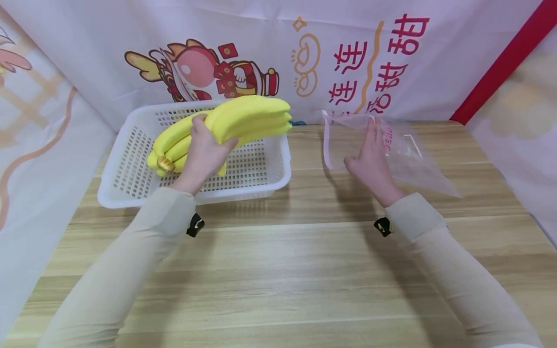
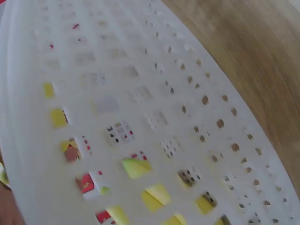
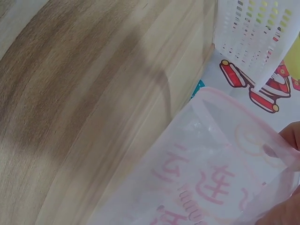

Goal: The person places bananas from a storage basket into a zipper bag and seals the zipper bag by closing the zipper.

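My left hand [image 1: 204, 150] grips a bunch of yellow bananas [image 1: 254, 116] over the white plastic basket [image 1: 283, 181], the banana tips pointing right. Under that hand, a second bunch of bananas [image 1: 174, 140] lies in the basket, its brown stem end toward the front left. To the right, my right hand [image 1: 372, 159] holds a clear plastic bag [image 1: 413, 154] by its pink-edged mouth, which faces left toward the basket. Pink lettering marks the bag. In the right wrist view, fingers [image 3: 283, 206] pinch the bag's rim. The left wrist view mostly shows the basket's perforated wall [image 2: 108, 103], with yellow through its holes.
A wooden table [image 1: 278, 270] carries the basket. Behind it hangs a white printed cloth [image 1: 270, 43] with cartoon figures and red writing, close to the basket's back rim. More printed cloth [image 1: 39, 145] borders the left side.
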